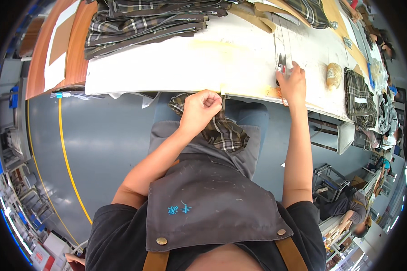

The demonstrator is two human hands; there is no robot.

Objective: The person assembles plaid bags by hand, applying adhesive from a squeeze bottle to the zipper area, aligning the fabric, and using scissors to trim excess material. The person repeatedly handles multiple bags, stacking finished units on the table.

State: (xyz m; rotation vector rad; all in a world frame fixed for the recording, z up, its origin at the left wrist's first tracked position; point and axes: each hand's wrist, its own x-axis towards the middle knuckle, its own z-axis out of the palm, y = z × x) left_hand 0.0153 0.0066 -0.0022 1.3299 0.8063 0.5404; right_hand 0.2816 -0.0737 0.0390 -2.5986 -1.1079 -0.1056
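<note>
My left hand [200,111] is closed in a pinch at the table's near edge. It grips a piece of dark plaid fabric [226,133], which hangs down over my lap; the exact spot under the fingertips is hidden. Farther right, my right hand [293,86] is over the tabletop with thumb and fingers apart. Just beyond its thumb lies a pair of small thread snips [281,63] with dark blades and a bit of red. Whether the fingers touch the snips I cannot tell.
A white table [167,67] runs across the front. Stacked plaid pieces with zippers [144,29] lie at its far left. To the right are a cone of tan thread [333,76] and folded plaid cloth [361,97]. Another person [352,210] sits at lower right.
</note>
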